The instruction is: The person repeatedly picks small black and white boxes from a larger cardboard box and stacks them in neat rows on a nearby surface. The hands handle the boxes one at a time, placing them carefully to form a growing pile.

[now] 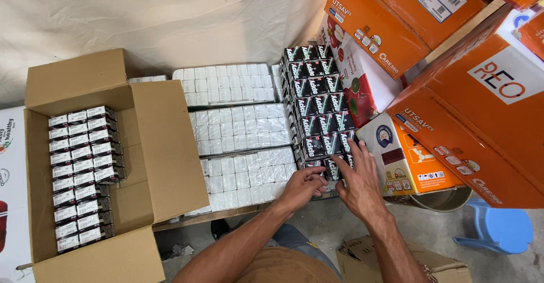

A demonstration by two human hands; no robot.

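My left hand [303, 185] and my right hand [358, 180] both rest on the near end of a stack of small black boxes [318, 101]. The right hand's fingers spread over the lowest boxes of that stack. The left hand's fingertips press on a black box at the stack's near edge. Left of the stack lie flat rows of small white boxes [238, 135]. An open cardboard carton [164, 147] at the left holds two columns of the same small boxes [82, 175], their white ends up.
Large orange cartons [481, 107] pile up at the right, with a red and white carton [362, 84] wedged behind the black stack. A blue plastic stool [498, 229] stands at the lower right. Another brown carton [362, 260] sits on the floor by my knees.
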